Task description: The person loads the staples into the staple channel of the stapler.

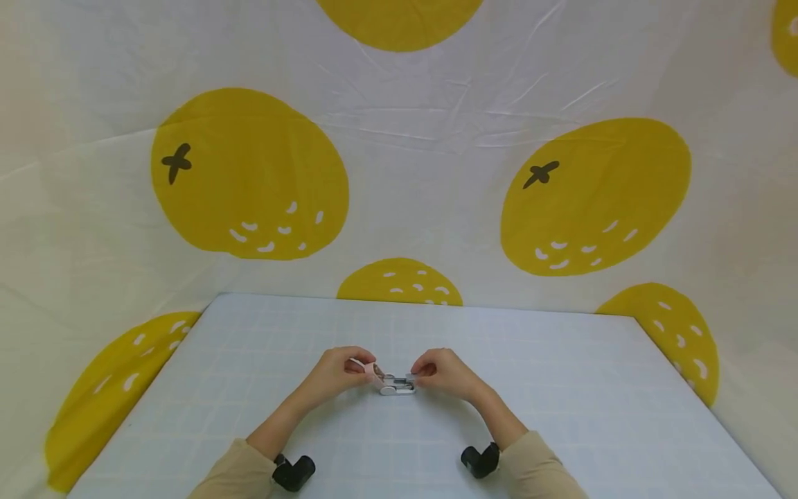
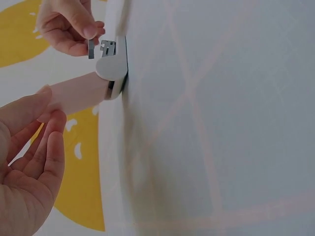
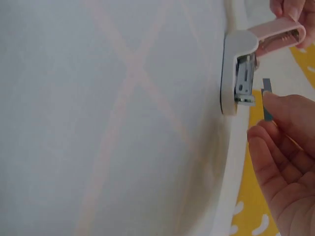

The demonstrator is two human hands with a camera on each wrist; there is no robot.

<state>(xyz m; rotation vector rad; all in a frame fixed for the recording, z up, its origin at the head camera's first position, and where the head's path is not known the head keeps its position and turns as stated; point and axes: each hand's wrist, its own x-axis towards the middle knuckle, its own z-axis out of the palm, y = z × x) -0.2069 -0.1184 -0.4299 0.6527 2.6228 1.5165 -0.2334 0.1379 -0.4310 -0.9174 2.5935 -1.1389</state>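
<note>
A small stapler with a white base [image 1: 397, 391] stands on the table, its pink top cover [image 2: 78, 92] swung up and back. My left hand [image 1: 339, 371] pinches the end of that cover between thumb and fingers. Inside the base, the metal staple channel [image 3: 244, 78] lies exposed. A short grey strip of staples [image 3: 267, 84] is pinched between the thumb and fingers of my right hand [image 1: 445, 374]. In the right wrist view the strip is apart from the channel, just beside it.
The table [image 1: 280, 326] has a pale cloth with faint crossing lines. Behind it hangs a white curtain [image 1: 424, 194] printed with large yellow fruit. A black wrist device [image 1: 294, 473] sits at the left sleeve, and another black device [image 1: 480, 461] at the right.
</note>
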